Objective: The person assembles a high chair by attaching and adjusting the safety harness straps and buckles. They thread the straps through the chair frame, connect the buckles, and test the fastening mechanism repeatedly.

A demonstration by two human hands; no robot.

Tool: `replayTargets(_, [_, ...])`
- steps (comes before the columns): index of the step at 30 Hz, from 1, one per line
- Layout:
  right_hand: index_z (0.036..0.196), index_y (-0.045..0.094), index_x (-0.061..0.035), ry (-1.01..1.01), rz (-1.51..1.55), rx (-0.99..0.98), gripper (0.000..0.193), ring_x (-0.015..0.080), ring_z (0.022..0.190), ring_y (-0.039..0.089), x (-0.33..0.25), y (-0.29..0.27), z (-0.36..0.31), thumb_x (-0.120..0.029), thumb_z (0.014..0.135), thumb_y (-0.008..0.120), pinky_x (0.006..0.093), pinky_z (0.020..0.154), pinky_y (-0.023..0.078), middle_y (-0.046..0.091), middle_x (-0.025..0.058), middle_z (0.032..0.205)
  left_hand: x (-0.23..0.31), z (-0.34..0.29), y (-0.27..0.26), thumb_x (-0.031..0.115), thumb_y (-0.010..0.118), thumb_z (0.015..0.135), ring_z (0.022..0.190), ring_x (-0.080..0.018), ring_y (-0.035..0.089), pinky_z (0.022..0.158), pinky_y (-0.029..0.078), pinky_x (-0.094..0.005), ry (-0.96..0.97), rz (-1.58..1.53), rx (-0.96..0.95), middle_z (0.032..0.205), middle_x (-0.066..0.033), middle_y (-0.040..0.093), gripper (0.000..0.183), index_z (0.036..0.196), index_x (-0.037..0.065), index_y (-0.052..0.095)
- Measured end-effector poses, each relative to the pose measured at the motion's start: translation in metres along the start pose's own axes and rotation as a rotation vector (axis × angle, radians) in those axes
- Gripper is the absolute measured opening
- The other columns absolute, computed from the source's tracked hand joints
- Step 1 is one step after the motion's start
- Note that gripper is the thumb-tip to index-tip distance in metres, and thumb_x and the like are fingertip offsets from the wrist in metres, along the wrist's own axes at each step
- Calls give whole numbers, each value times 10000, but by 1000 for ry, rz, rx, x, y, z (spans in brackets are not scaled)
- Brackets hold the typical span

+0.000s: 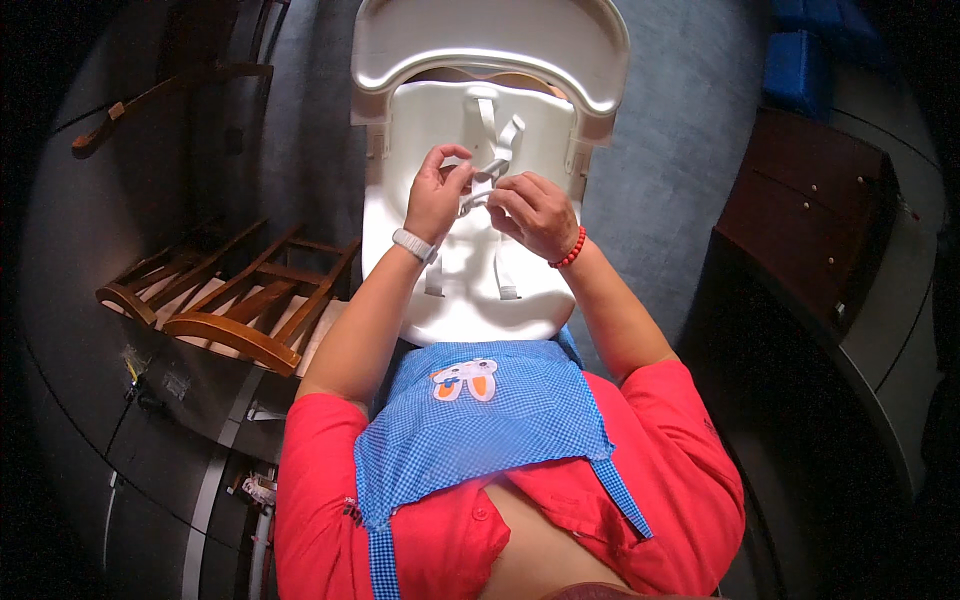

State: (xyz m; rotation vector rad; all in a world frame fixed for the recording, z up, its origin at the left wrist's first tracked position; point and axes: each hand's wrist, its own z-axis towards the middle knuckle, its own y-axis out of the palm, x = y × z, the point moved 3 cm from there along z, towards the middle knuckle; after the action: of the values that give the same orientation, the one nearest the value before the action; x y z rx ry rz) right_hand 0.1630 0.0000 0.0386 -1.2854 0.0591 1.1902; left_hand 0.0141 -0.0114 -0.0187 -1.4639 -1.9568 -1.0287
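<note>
A white high chair [482,322] stands right in front of me, its curved tray [490,35] at the far end. Pale harness straps [507,140] hang from the backrest and meet around a buckle [488,180] between my hands. My left hand [437,198], wearing a light wristband, has thumb and fingers bent together at the left side of the straps. From the right, my right hand [536,212], with a red bead bracelet, pinches a strap beside the buckle. The fingers partly hide the buckle. Lower strap ends [506,272] lie on the seat.
Wooden chairs [270,290] lie or stand to the left. On the right is a dark brown cabinet [790,215], with blue boxy items [797,72] beyond it. A blue checked apron [480,420] covers my front close to the seat edge.
</note>
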Motion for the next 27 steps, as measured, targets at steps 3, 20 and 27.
replayTargets(3, [851, 561, -72, -11, -32, 104, 247, 209, 671, 583, 2, -12, 7, -57, 648, 702, 299, 577, 489, 588, 49, 825, 18, -16, 6, 107, 520, 897, 908, -84, 544, 758, 443, -229, 151, 9, -274, 1033, -39, 603, 210, 1098, 52, 542])
replayTargets(20, [906, 542, 7, 966, 1170, 234, 126, 81, 583, 544, 8, 2, -1, -85, 853, 610, 205, 511, 458, 587, 33, 745, 40, -7, 9, -3, 520, 834, 1006, -175, 586, 827, 474, -295, 351, 707, -285, 1103, -85, 617, 382, 1194, 120, 555])
replayTargets(27, [1096, 531, -3, 1286, 1328, 90, 319, 34, 583, 466, -4, -11, -5, -152, 835, 639, 164, 479, 323, 555, -3, 771, 50, -11, 15, 17, 536, 833, 873, -237, 618, 790, 450, -351, 772, 1000, -161, 966, -70, 649, 340, 1147, 143, 577])
